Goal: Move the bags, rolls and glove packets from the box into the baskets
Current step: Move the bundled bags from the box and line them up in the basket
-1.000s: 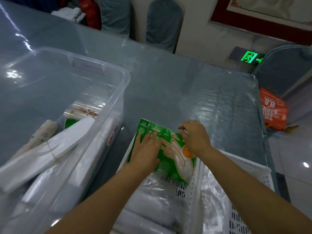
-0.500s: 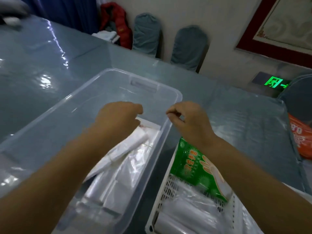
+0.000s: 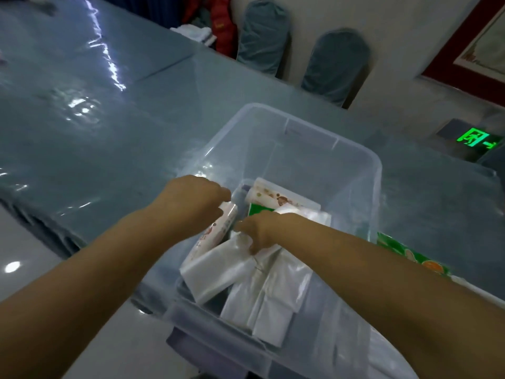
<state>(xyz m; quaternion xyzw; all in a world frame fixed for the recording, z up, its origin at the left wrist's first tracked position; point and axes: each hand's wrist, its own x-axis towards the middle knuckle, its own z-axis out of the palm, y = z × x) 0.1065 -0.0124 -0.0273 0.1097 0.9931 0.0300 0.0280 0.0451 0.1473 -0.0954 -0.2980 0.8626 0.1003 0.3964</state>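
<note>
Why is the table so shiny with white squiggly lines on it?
In the head view, the table wears a glossy clear cover that mirrors the ceiling lights as streaky glare; the room is dim, and the picture is a bit soft around the left hand.

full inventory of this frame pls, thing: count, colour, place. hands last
box: 1, clear plastic, centre of the table
table: 1, grey-blue under shiny clear film, fills the left and middle
bag bundles: several, exact count unclear, white to clear, near half of the box
printed rolls: 2 seen, white with reddish print, one at the left hand, one at the box's far end
green packet in the box: 1, mostly hidden beside the right hand
glove packet: 1, green and orange, right of the box, behind the right forearm
chairs: 2, grey-blue covers, by the far wall
exit sign: 1, green, low on the wall
left hand: on a printed roll
right hand: pinching a bag bundle
</note>
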